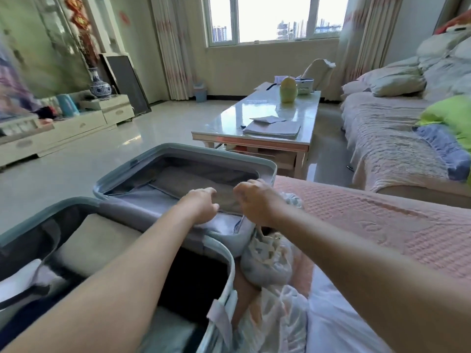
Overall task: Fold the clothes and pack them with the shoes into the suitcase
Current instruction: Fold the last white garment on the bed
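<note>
Suitcase [230, 261] open flat; near half holds folded clothes [102, 240]. Plastic bag [265, 261], possibly shoes, lies just outside the rim, unpacked. Farther: left hand [201, 206] grips the grey divider [158, 202] taut, right hand [257, 202] pinches its edge, probably to zip.

The suitcase [268, 166] has a pale blue-grey shell and plain grey lining [178, 180], the sofa cover [382, 220] is pink with a raised woven pattern, one cloth [449, 112] is lime green, another cloth [444, 149] blue, the vase [100, 85] white with blue painting, and the jar [288, 90] yellow-green.
</note>
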The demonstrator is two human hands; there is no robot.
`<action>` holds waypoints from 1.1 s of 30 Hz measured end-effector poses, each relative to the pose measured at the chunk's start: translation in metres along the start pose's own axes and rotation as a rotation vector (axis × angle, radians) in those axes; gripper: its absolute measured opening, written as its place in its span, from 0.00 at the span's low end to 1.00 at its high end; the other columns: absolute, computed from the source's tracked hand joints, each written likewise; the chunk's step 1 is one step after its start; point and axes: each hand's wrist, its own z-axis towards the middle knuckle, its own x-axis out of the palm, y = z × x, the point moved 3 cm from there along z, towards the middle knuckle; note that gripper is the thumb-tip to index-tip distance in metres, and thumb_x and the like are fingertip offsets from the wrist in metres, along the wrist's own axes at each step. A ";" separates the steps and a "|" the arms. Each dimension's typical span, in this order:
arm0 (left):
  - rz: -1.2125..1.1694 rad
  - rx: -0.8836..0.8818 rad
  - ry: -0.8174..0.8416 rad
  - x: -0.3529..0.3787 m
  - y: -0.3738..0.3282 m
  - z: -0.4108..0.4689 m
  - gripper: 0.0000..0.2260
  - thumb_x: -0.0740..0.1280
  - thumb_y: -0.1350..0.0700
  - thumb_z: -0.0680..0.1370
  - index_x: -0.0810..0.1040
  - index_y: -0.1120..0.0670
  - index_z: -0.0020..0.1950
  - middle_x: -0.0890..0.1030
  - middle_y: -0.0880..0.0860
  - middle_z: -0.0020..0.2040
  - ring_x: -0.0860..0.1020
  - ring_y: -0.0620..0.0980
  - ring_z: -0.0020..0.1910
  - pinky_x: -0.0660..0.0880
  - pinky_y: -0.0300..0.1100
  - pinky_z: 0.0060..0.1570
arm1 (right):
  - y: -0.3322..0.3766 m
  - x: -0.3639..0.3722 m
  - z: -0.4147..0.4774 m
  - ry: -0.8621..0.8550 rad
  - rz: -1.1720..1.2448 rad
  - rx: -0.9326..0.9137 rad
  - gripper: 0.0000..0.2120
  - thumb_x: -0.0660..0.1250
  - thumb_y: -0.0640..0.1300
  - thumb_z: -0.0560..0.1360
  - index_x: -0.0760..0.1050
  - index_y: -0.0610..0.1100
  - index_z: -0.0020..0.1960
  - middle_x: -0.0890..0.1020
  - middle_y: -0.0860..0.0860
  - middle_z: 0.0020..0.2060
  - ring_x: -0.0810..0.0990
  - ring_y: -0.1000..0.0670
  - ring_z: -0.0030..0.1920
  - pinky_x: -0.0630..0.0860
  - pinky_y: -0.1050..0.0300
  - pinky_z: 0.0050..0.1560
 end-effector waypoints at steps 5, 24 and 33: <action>0.069 0.016 0.094 0.008 0.038 0.072 0.30 0.64 0.44 0.79 0.59 0.46 0.79 0.65 0.54 0.76 0.63 0.57 0.75 0.62 0.48 0.73 | 0.002 0.042 0.104 0.204 -0.157 0.101 0.23 0.64 0.48 0.79 0.71 0.44 0.72 0.73 0.43 0.69 0.71 0.40 0.69 0.72 0.49 0.67; 0.214 0.386 -0.155 -0.039 0.018 0.042 0.24 0.71 0.50 0.75 0.72 0.46 0.70 0.60 0.50 0.79 0.51 0.49 0.80 0.51 0.47 0.76 | 0.036 0.025 0.079 -0.006 0.009 -0.025 0.09 0.67 0.56 0.75 0.79 0.51 0.44 0.85 0.50 0.48 0.81 0.43 0.52 0.67 0.53 0.47; 0.481 0.301 -0.158 -0.157 0.059 -0.106 0.12 0.68 0.42 0.70 0.82 0.49 0.45 0.83 0.51 0.44 0.78 0.55 0.49 0.68 0.49 0.56 | 0.149 -0.039 -0.004 0.385 0.327 0.000 0.03 0.69 0.48 0.73 0.81 0.50 0.43 0.82 0.54 0.38 0.80 0.49 0.43 0.77 0.56 0.45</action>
